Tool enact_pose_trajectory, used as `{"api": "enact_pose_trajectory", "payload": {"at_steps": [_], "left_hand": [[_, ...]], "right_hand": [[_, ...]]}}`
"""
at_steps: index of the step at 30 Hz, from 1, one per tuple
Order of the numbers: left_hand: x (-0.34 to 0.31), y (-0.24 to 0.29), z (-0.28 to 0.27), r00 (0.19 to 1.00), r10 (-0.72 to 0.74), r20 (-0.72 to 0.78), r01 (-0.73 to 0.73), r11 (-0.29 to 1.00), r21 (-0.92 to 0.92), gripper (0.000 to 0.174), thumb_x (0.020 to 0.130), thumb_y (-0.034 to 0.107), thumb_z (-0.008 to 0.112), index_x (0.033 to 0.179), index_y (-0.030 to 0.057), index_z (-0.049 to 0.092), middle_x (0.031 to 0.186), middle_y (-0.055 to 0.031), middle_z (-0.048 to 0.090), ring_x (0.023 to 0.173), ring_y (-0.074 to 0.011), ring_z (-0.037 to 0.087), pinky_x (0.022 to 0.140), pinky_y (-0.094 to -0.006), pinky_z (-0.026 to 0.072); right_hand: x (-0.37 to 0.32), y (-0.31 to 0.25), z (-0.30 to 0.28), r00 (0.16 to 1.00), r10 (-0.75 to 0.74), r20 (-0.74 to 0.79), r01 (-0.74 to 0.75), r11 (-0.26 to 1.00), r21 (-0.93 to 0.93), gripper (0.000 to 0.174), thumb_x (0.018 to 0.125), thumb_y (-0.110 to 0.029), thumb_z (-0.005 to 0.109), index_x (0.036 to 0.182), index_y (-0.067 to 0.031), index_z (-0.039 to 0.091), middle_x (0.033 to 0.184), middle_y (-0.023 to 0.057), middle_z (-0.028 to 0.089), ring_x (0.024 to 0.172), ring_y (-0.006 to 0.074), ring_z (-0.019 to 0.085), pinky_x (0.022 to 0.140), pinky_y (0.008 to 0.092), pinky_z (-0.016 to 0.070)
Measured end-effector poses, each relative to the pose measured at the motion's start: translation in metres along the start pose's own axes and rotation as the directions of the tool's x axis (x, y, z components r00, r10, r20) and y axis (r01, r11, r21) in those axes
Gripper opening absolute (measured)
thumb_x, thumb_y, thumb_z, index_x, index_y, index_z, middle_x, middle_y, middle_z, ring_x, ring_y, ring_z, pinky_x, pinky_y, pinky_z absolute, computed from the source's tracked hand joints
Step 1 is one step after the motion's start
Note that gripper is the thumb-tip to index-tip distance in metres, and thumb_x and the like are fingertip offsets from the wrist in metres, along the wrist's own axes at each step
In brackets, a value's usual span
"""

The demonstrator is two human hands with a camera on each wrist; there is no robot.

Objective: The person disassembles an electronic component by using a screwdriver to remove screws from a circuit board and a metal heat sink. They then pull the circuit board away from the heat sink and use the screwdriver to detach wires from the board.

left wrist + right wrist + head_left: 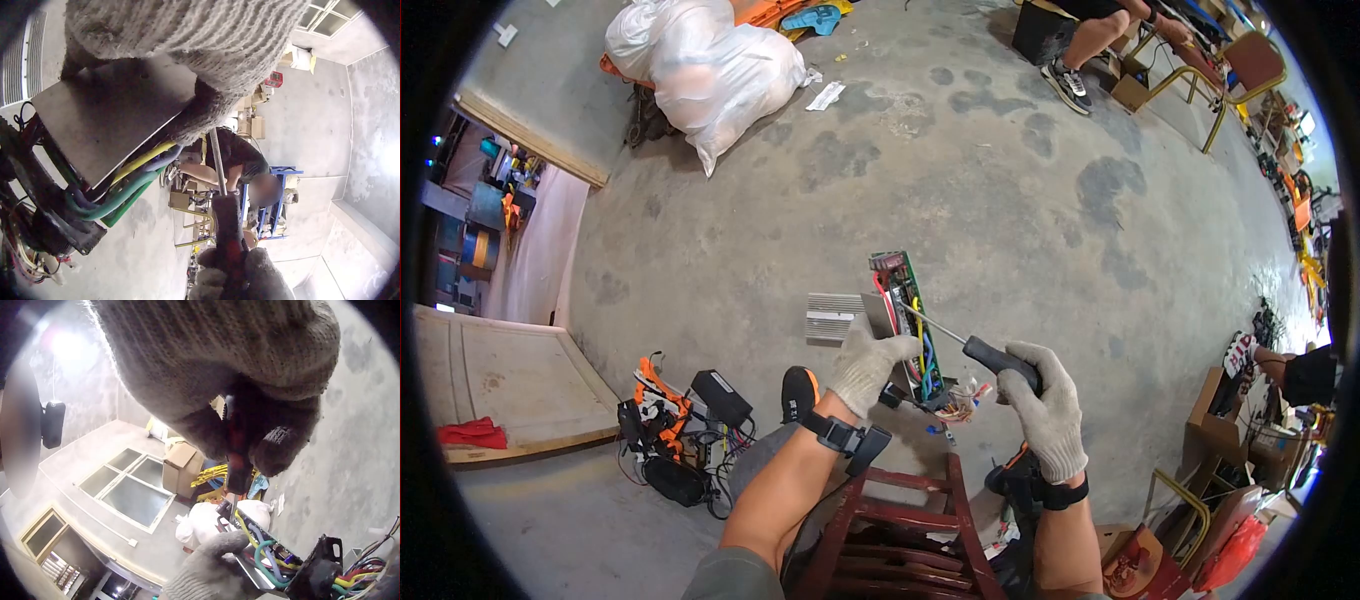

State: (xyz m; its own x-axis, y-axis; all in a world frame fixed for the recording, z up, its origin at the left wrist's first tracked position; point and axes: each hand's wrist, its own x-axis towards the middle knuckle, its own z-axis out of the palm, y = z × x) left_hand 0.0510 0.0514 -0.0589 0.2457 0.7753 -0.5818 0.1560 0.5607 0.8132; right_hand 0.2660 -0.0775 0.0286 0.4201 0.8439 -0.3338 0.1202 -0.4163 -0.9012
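My gloved left hand grips a long electronic module, its fingers over a bare metal plate. The module carries a green circuit board along its right side, with a ribbed silver heat sink beyond the hand to the left. Yellow, blue and green wires run along the board, and a loose bundle of wire ends hangs from the near end. In my gloved right hand is a screwdriver with a dark handle. Its shaft points left, and the tip overlaps the module's upper part among the wires.
Below the hands stands a dark red wooden chair. Tools and a black adapter lie on the concrete floor at left, near a wooden panel. White bags sit at the back. Other people's legs show at right, beside boxes.
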Motion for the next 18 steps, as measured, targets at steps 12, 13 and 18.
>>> {"api": "enact_pose_trajectory", "payload": {"at_steps": [12, 13, 18], "left_hand": [[-0.004, 0.010, 0.002, 1.000, 0.010, -0.018, -0.009, 1.000, 0.026, 0.044, 0.084, 0.012, 0.083, 0.123, -0.0018, 0.066, 0.108, -0.0102, 0.073, 0.097, -0.0225, 0.072, 0.089, -0.0386, 0.0589], [-0.005, 0.011, 0.003, 1.000, 0.015, -0.013, -0.015, 1.000, 0.022, 0.044, 0.084, 0.012, 0.083, 0.122, -0.0020, 0.066, 0.107, -0.0106, 0.073, 0.096, -0.0227, 0.072, 0.088, -0.0389, 0.0594], [-0.005, 0.011, 0.002, 0.999, 0.034, -0.016, -0.033, 0.998, 0.051, 0.046, 0.083, 0.012, 0.083, 0.122, -0.0021, 0.065, 0.106, -0.0111, 0.073, 0.094, -0.0226, 0.072, 0.086, -0.0387, 0.0601]], "right_hand": [[-0.002, 0.006, -0.002, 0.998, -0.045, -0.031, 0.042, 0.995, -0.094, 0.035, 0.096, -0.011, 0.075, 0.127, 0.0038, 0.070, 0.105, 0.0155, 0.077, 0.093, 0.0198, 0.074, 0.087, 0.0343, 0.0582], [-0.002, 0.006, -0.002, 0.998, -0.045, -0.032, 0.042, 0.995, -0.093, 0.035, 0.096, -0.011, 0.075, 0.127, 0.0038, 0.070, 0.105, 0.0155, 0.077, 0.093, 0.0198, 0.074, 0.087, 0.0343, 0.0582], [-0.006, 0.004, -0.003, 0.994, -0.104, -0.045, 0.094, 0.979, -0.180, 0.034, 0.095, -0.010, 0.076, 0.125, 0.0039, 0.071, 0.106, 0.0181, 0.078, 0.094, 0.0218, 0.075, 0.088, 0.0350, 0.0585]]}}
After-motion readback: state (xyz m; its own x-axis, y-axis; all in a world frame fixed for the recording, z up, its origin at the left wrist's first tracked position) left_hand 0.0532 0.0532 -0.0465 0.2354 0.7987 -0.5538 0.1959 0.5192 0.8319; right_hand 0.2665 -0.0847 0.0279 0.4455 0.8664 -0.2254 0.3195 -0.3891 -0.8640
